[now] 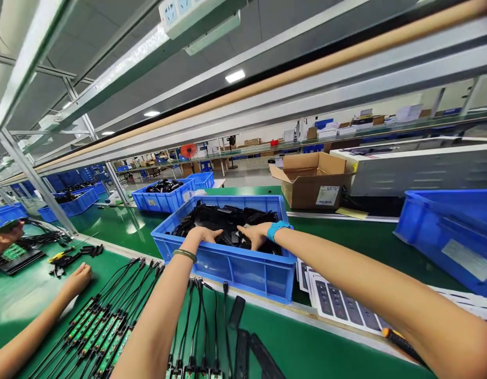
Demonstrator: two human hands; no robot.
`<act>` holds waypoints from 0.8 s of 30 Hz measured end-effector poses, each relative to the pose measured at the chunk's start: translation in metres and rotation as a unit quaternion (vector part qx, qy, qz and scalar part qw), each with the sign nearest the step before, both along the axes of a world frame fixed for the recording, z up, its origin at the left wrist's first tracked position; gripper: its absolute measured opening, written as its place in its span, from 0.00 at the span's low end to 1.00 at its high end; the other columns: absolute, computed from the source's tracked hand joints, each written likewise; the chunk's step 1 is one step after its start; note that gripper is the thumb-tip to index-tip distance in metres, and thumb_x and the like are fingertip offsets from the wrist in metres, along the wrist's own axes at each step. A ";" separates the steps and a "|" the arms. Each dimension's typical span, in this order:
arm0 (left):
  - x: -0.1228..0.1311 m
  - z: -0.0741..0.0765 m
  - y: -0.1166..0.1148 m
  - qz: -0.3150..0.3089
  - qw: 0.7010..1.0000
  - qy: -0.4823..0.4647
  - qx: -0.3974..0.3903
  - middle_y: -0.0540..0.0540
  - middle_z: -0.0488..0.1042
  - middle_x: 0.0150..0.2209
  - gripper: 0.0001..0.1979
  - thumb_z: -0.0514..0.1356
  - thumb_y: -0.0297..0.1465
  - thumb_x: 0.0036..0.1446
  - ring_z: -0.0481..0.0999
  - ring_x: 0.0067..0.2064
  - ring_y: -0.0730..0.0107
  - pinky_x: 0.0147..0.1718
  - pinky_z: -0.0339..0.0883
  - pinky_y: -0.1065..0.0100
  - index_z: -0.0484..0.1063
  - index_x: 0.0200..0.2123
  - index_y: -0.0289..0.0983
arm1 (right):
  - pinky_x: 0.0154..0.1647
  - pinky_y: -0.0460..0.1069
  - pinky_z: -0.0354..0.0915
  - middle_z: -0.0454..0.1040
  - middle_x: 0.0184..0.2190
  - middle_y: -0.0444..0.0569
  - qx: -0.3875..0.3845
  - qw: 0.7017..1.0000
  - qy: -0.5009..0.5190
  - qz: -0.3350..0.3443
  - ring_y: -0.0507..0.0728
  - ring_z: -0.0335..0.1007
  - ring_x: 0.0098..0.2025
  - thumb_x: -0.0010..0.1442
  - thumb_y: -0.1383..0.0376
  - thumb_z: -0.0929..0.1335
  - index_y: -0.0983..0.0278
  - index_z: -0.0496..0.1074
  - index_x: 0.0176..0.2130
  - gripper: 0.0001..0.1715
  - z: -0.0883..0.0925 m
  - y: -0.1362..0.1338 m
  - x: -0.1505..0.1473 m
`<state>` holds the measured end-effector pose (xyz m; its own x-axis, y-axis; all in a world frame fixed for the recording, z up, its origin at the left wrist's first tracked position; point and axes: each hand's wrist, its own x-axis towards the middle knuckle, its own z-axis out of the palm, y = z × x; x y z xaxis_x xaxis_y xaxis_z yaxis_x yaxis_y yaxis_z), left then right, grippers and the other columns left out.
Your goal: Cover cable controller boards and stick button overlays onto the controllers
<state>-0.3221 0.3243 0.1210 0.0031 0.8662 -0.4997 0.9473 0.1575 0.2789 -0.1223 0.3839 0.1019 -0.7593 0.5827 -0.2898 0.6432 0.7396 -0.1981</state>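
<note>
At a green bench (26, 302) on a factory line, a co-worker's hand (80, 276) rests palm down at far left, beside rows of green boards (99, 326) with black cables fanned out across the surface. Just right of them the person's left hand (203, 235), a green bangle (184, 255) on its wrist, reaches over the near wall of a blue bin (235, 268) and lies on the heap of black parts (227, 216) inside, fingers spread and not closed on any piece. The right hand (253, 235), with a blue wristband (275, 229), lies next to it on the same heap, fingers extended toward the left hand and likewise loose; the two hands sit near each other without touching. The bin stands on the bench straight ahead of the person. Behind it to the right is an open cardboard box (312, 184). Keypad sheets (338, 305) lie beside the bin's right corner, and a second blue bin (452, 237) stands at far right.
</note>
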 end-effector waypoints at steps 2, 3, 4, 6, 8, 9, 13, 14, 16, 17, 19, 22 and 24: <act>-0.001 0.000 0.002 -0.031 0.999 -0.017 0.001 0.39 0.63 0.64 0.29 0.65 0.36 0.58 0.68 0.59 0.51 0.54 0.67 0.49 0.63 0.61 0.39 | 0.55 0.60 0.64 0.60 0.64 0.68 -0.012 1.000 0.001 0.003 0.74 0.62 0.62 0.34 0.56 0.79 0.67 0.47 0.70 0.73 -0.002 0.004 -0.004; -0.002 0.001 0.002 -0.043 0.999 -0.024 0.002 0.39 0.60 0.66 0.37 0.68 0.36 0.52 0.66 0.62 0.48 0.56 0.66 0.51 0.60 0.63 0.41 | 0.56 0.62 0.63 0.58 0.65 0.69 -0.018 1.000 0.000 0.002 0.76 0.60 0.63 0.34 0.56 0.80 0.67 0.48 0.70 0.73 -0.003 0.004 -0.006; -0.003 0.001 0.002 -0.052 0.998 -0.030 0.005 0.40 0.58 0.67 0.46 0.72 0.35 0.45 0.64 0.63 0.46 0.57 0.65 0.54 0.56 0.66 0.42 | 0.56 0.63 0.63 0.58 0.65 0.69 -0.023 1.000 -0.002 0.001 0.77 0.59 0.63 0.35 0.57 0.80 0.67 0.50 0.70 0.72 -0.004 0.004 -0.008; -0.004 0.001 0.002 -0.067 0.997 -0.044 0.019 0.42 0.55 0.69 0.59 0.74 0.34 0.35 0.61 0.65 0.45 0.58 0.63 0.59 0.48 0.69 0.43 | 0.56 0.63 0.63 0.62 0.63 0.68 -0.031 1.000 -0.003 0.002 0.76 0.60 0.62 0.40 0.56 0.79 0.67 0.53 0.68 0.64 -0.005 0.000 -0.011; -0.005 0.000 0.002 -0.075 0.995 -0.060 0.033 0.43 0.55 0.69 0.63 0.73 0.34 0.32 0.61 0.65 0.46 0.58 0.62 0.61 0.44 0.70 0.44 | 0.55 0.62 0.65 0.67 0.59 0.62 -0.027 1.000 0.001 0.004 0.70 0.66 0.59 0.53 0.55 0.75 0.66 0.58 0.66 0.49 -0.005 -0.005 -0.012; -0.005 -0.001 0.002 -0.077 0.994 -0.067 0.037 0.43 0.55 0.69 0.63 0.72 0.34 0.32 0.61 0.65 0.46 0.58 0.63 0.61 0.43 0.70 0.44 | 0.54 0.62 0.66 0.69 0.57 0.60 -0.022 1.000 0.004 0.004 0.67 0.68 0.56 0.58 0.55 0.72 0.65 0.60 0.64 0.40 -0.004 -0.007 -0.012; -0.004 -0.004 0.004 -0.083 0.991 -0.098 0.042 0.42 0.61 0.67 0.57 0.71 0.31 0.30 0.64 0.64 0.47 0.55 0.65 0.62 0.53 0.67 0.42 | 0.51 0.62 0.69 0.69 0.55 0.54 -0.001 1.000 0.011 0.007 0.62 0.70 0.52 0.66 0.58 0.67 0.64 0.65 0.59 0.25 -0.003 -0.015 -0.011; -0.003 -0.005 0.005 -0.087 0.989 -0.109 0.045 0.43 0.63 0.65 0.55 0.71 0.31 0.29 0.65 0.63 0.48 0.55 0.65 0.62 0.56 0.65 0.42 | 0.51 0.61 0.69 0.69 0.55 0.54 0.001 1.000 0.012 0.010 0.62 0.70 0.52 0.66 0.58 0.68 0.65 0.66 0.58 0.24 -0.003 -0.016 -0.011; -0.003 -0.008 0.006 -0.095 0.985 -0.133 0.055 0.44 0.68 0.62 0.50 0.71 0.31 0.30 0.67 0.61 0.50 0.54 0.65 0.63 0.61 0.62 0.42 | 0.51 0.61 0.69 0.70 0.54 0.53 0.004 1.000 0.013 0.014 0.63 0.70 0.52 0.65 0.59 0.68 0.66 0.68 0.56 0.22 -0.005 -0.016 -0.012; -0.003 -0.009 0.007 -0.096 0.983 -0.144 0.061 0.45 0.70 0.60 0.48 0.71 0.31 0.31 0.68 0.60 0.51 0.54 0.66 0.63 0.63 0.61 0.43 | 0.51 0.61 0.69 0.71 0.53 0.52 0.004 1.000 0.013 0.014 0.63 0.70 0.52 0.65 0.59 0.68 0.66 0.69 0.55 0.21 -0.006 -0.015 -0.013; -0.005 -0.012 0.010 -0.097 0.979 -0.163 0.070 0.46 0.72 0.56 0.45 0.71 0.31 0.32 0.70 0.58 0.52 0.52 0.67 0.62 0.64 0.59 0.43 | 0.50 0.60 0.70 0.72 0.52 0.53 0.001 1.000 0.017 0.010 0.61 0.71 0.50 0.65 0.59 0.68 0.66 0.69 0.54 0.20 -0.008 -0.013 -0.016; -0.009 -0.016 0.013 -0.094 0.974 -0.187 0.083 0.46 0.73 0.52 0.44 0.72 0.30 0.31 0.72 0.55 0.52 0.50 0.68 0.61 0.64 0.57 0.41 | 0.49 0.59 0.70 0.72 0.53 0.54 -0.003 0.999 0.047 0.005 0.61 0.72 0.50 0.63 0.61 0.70 0.65 0.68 0.56 0.24 -0.011 -0.009 -0.020; -0.011 -0.019 0.014 -0.091 0.970 -0.204 0.097 0.45 0.73 0.50 0.43 0.73 0.30 0.30 0.72 0.54 0.51 0.50 0.68 0.59 0.66 0.55 0.40 | 0.49 0.56 0.69 0.73 0.53 0.56 -0.003 0.997 0.076 0.005 0.63 0.72 0.51 0.55 0.64 0.74 0.65 0.67 0.57 0.32 -0.012 -0.008 -0.020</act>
<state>-0.3329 0.3382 0.1020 0.3282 0.9105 -0.2517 0.7586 -0.0953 0.6445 -0.1423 0.3761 0.0900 -0.8000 0.5743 -0.1736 0.5985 0.7439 -0.2972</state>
